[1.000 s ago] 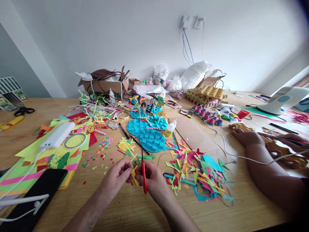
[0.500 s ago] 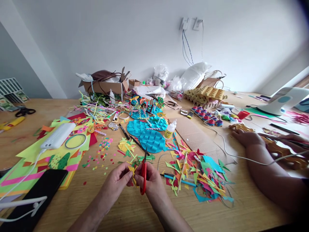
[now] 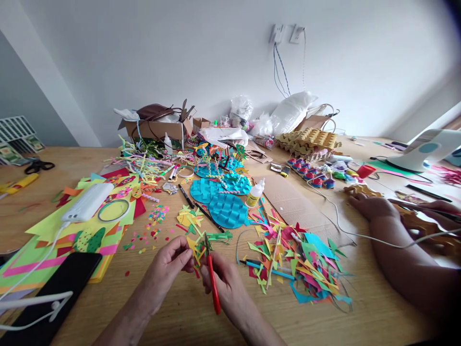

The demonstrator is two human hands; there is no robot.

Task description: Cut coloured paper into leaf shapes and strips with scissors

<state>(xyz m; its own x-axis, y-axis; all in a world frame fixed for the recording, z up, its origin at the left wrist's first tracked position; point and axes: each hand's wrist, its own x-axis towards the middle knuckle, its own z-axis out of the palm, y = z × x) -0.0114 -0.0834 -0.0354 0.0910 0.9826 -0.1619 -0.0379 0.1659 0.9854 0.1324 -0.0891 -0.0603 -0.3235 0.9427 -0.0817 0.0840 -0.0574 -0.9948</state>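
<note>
My left hand [image 3: 172,263] pinches a small yellow paper piece [image 3: 191,246] between thumb and fingers. Red-handled scissors [image 3: 213,283] are in my right hand [image 3: 225,281], their dark blades pointing away from me, just right of the yellow piece. Beyond my hands lie a yellow paper fish [image 3: 187,218], green paper strips [image 3: 219,236] and a blue woven paper shape [image 3: 227,210]. A glue bottle [image 3: 255,193] stands at the edge of that blue shape.
Paper scraps [image 3: 309,269] are heaped on the right, beside a cardboard sheet [image 3: 295,206]. Another person's arm [image 3: 392,250] reaches in at the far right. A phone [image 3: 54,298] and a white power bank [image 3: 87,202] lie on the left.
The yellow piece and my left hand have shifted slightly left and up. The scissors have moved off the piece and swung, with their blades now tilting left.
</note>
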